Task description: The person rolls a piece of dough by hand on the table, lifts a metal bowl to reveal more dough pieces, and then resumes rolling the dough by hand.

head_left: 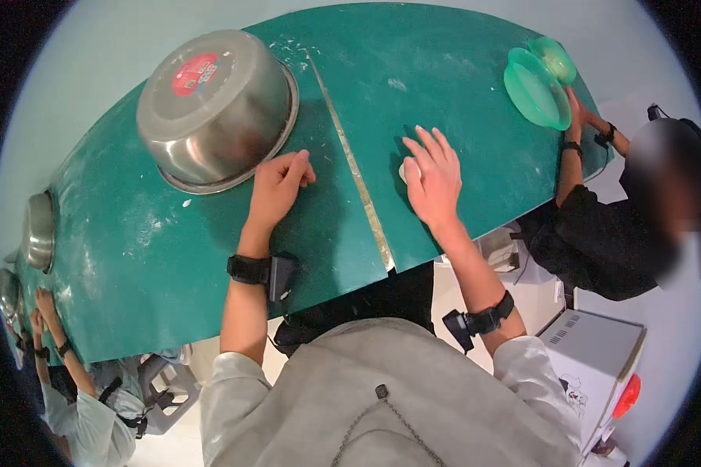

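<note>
My right hand (435,179) lies palm down with its fingers stretched out over the green table (475,175). Beneath its thumb side, a small pale lump that looks like dough (403,173) shows in part; the palm hides the rest. Loosely curled, my left hand (279,187) is just beside the rim of a large upturned steel basin (218,117). Nothing sticks out from its fingers, though their inner side is turned away. A red label marks the basin's bottom, which faces up.
A pale seam strip (354,167) crosses the table between my hands. At the right, a co-worker's hands (575,117) are at a green plastic bowl (537,89). Another person's hands (45,311) and a smaller steel basin (39,232) are at the left. White smears mark the tabletop.
</note>
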`<state>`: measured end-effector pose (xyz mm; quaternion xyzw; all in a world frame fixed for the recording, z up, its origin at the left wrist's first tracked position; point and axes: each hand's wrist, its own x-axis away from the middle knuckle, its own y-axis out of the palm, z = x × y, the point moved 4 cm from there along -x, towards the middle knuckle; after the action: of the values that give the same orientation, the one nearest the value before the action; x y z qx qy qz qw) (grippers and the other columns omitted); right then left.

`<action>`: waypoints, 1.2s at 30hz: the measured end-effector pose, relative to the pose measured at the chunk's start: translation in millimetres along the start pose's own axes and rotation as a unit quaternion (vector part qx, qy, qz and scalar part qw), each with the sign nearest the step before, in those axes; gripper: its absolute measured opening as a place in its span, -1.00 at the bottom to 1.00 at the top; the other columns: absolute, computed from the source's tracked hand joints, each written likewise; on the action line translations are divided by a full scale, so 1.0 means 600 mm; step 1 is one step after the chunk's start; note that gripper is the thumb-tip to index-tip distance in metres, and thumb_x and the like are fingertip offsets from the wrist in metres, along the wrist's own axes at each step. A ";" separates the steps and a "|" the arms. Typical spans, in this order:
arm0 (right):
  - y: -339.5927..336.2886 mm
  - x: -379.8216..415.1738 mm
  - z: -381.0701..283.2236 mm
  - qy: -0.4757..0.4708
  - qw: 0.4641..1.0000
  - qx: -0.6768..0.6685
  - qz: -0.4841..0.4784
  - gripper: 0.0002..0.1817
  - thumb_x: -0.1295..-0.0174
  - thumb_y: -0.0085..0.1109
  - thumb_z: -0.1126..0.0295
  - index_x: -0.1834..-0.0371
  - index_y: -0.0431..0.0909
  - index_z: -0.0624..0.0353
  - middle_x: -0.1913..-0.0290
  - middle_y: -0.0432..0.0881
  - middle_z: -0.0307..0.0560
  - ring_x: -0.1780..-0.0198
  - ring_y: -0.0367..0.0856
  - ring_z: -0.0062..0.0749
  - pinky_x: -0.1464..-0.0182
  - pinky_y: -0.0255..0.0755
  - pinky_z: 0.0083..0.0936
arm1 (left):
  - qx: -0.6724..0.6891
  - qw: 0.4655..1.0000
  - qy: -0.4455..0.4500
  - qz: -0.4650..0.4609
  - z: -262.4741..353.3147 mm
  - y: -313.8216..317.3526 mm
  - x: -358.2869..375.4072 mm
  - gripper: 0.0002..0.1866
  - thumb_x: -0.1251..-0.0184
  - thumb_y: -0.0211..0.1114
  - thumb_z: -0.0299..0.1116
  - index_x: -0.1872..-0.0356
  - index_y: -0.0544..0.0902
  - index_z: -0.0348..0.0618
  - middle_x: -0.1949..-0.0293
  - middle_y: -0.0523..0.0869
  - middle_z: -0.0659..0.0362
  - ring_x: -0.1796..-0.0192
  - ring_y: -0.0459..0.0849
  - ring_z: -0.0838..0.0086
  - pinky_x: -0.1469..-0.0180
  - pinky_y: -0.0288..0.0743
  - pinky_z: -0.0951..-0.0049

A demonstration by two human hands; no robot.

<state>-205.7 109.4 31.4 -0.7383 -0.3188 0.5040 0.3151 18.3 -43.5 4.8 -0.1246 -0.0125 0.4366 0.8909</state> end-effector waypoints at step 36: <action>0.016 -0.054 -0.047 -0.181 0.976 0.060 -0.105 -0.61 -0.29 0.27 0.18 -0.16 0.64 -0.02 -0.31 0.57 -0.09 -0.33 0.53 -0.12 -0.41 0.30 -0.05 | 0.004 1.000 0.017 0.005 -0.002 0.001 0.002 -0.54 -0.60 0.15 -0.20 0.50 0.66 -0.31 0.57 0.61 0.25 0.46 0.54 0.60 0.36 0.40 0.49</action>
<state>-187.1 74.3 49.7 -0.5770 -0.4155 0.6119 0.3464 18.7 -42.7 3.6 -0.1287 0.0051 0.4393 0.8891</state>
